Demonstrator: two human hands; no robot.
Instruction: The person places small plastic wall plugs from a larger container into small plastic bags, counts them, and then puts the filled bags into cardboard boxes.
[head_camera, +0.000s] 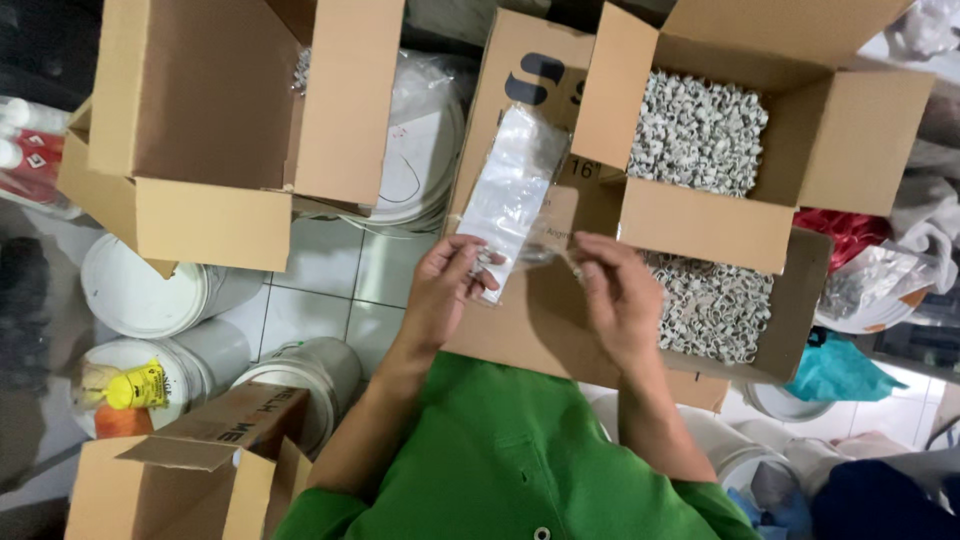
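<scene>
Head view, looking down. Your left hand (447, 290) pinches the lower end of a clear plastic bag (510, 195), with a few small white pieces caught between its fingers; your right hand (618, 295) is closed on the bag's other lower corner, so the bag hangs stretched between both hands above the flap of a cardboard box (540, 320). The risk here is spillage: the pieces in your left fingers are loose, and if the pinch slackens or the bag mouth folds shut they are likely to drop past the flap to the tiled floor (320, 290). The thin film may also slip from a two-point hold. To your right, two open boxes of small white rings, the upper box (700, 130) and the lower box (712, 305), leave little room; the lower box's wall sits just beside your right hand. To your left, an empty cardboard box (210, 120) and white buckets (150, 295) crowd the floor, so free room lies mainly straight ahead over the flap.
</scene>
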